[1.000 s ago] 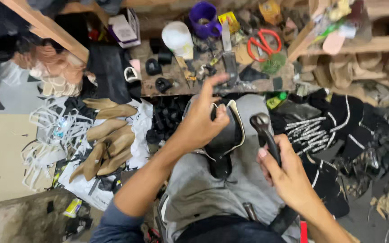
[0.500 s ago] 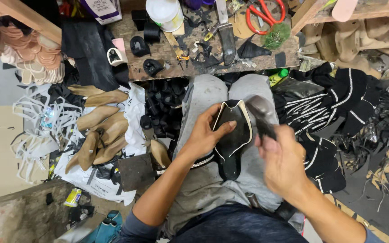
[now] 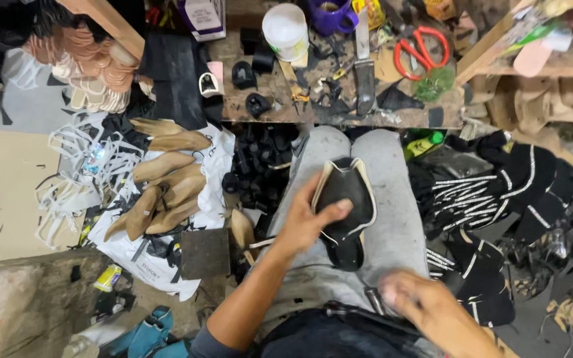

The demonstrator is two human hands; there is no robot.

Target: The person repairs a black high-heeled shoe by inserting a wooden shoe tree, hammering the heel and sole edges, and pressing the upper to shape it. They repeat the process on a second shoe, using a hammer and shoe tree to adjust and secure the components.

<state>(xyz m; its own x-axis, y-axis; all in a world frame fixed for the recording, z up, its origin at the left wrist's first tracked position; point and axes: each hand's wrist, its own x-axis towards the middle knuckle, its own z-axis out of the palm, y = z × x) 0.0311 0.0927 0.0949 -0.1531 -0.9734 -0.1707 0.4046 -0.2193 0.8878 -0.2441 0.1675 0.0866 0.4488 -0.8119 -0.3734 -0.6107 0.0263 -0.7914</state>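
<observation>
A black shoe upper with cream trim (image 3: 347, 193) lies on my grey-trousered lap. My left hand (image 3: 305, 224) grips its left edge, thumb across the black leather. My right hand (image 3: 420, 306) is blurred, low over my right thigh near my waist and apart from the upper. A small metal end of a tool (image 3: 372, 299) shows just beside its fingers. The blur hides whether the hand holds the tool.
A cluttered workbench (image 3: 280, 99) ahead carries red scissors (image 3: 423, 48), a knife (image 3: 365, 74), a white tub (image 3: 285, 30) and a purple mug (image 3: 329, 14). Wooden shoe lasts (image 3: 167, 189) lie at left, black heels (image 3: 260, 159) by my knee, and striped black straps (image 3: 499, 192) at right.
My right hand has pulled back from over the upper toward my waist. My left hand has stayed gripping the upper, which has settled on my lap.
</observation>
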